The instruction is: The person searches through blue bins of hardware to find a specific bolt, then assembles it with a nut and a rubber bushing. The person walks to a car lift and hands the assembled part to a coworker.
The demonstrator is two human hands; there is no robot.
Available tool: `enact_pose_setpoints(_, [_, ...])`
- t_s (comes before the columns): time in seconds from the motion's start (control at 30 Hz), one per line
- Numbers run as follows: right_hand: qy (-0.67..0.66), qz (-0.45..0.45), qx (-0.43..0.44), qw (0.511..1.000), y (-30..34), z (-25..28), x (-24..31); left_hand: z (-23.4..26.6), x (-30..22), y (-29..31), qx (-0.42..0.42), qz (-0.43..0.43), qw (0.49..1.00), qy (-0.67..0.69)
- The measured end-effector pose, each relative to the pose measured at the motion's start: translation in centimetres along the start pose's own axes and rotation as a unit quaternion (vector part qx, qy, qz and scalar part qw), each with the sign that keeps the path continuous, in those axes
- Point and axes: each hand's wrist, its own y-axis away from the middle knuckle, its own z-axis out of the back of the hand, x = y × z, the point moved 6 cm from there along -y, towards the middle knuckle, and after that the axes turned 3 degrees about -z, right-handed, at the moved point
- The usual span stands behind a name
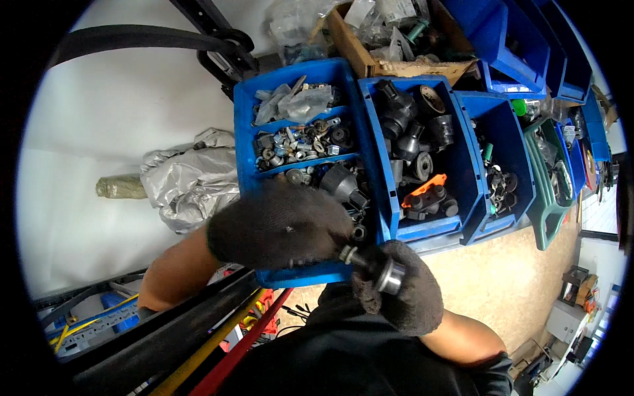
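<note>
Both my hands wear dark knit gloves. My right hand (409, 297) grips a black and silver metal part (391, 276), which has a shiny round end and a narrower ridged silver tip toward the left. Close by that tip is my left hand (277, 224), smeared by motion, so its fingers do not show clearly; whether it touches the part I cannot tell. Beneath my left hand is a blue divided bin (243, 142) holding bolts, nuts, washers, small plastic bags and black rubber pieces. The left glove hides part of its nearest compartment.
To the right, a blue bin (472, 191) holds black rubber boots and an orange piece (424, 190). Beyond are another blue bin (522, 158) and a green bin (543, 211). A cardboard box (422, 68) stands behind. Silver-grey sheeting (191, 178) lies left; red and yellow bars (247, 336) run below.
</note>
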Motion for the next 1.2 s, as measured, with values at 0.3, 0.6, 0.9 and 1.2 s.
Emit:
enact_pose_setpoints(0.3, [-0.179, 0.284, 0.023, 0.942, 5.6, 8.7, 1.2, -11.9, 0.4, 39.6, -0.151, 0.7, 0.696, -0.062])
enact_pose_setpoints(0.6, [-0.454, 0.266, 0.136, 0.839, 11.0, 15.4, 1.6, -29.1, -7.9, 19.8, -0.096, 0.585, 0.797, 0.115])
enact_pose_setpoints(0.9, [-0.523, 0.285, 0.124, 0.794, 22.7, 21.9, -1.3, -27.4, -13.7, -2.1, -0.01, 0.396, 0.917, 0.033])
enact_pose_setpoints(1.2, [-0.56, 0.301, 0.141, 0.759, 32.0, 27.5, -4.0, -28.6, -20.8, -20.6, 0.023, 0.308, 0.951, -0.013])
